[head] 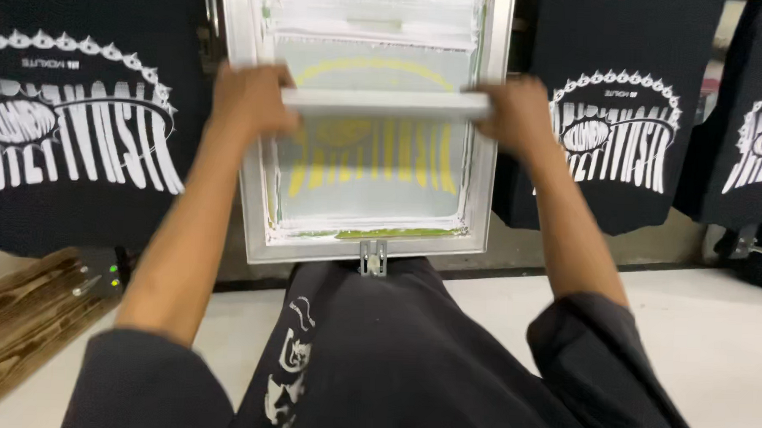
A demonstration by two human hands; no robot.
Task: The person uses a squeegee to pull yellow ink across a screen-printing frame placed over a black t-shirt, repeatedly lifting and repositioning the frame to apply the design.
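The person's left hand (252,98) and right hand (518,116) each close around one end of a long pale squeegee (386,103), which lies crosswise between them over the mesh of a screen-printing frame (488,159). Both hands are blurred, so single fingers are hard to make out, but each is curled shut on the bar's end, knuckles toward the camera.

Below the squeegee, nearer the person, the mesh shows a yellow design (374,159) with an arc above tall letter shapes, faint and smeared. Beyond the hands, white ink (371,15) is spread across the far part of the screen; the frame's top is cut off by the picture edge. A small metal clamp (373,258) sits at the frame's near edge, and under it a dark garment (367,357) hangs toward the person, mostly hidden by the frame.

Outward of the left hand a black printed shirt (71,136) hangs, cut off at the left edge. Outward of the right hand hangs another black shirt (616,138), with a third (759,143) only partly in view. A wooden surface (23,320) lies near the left forearm.
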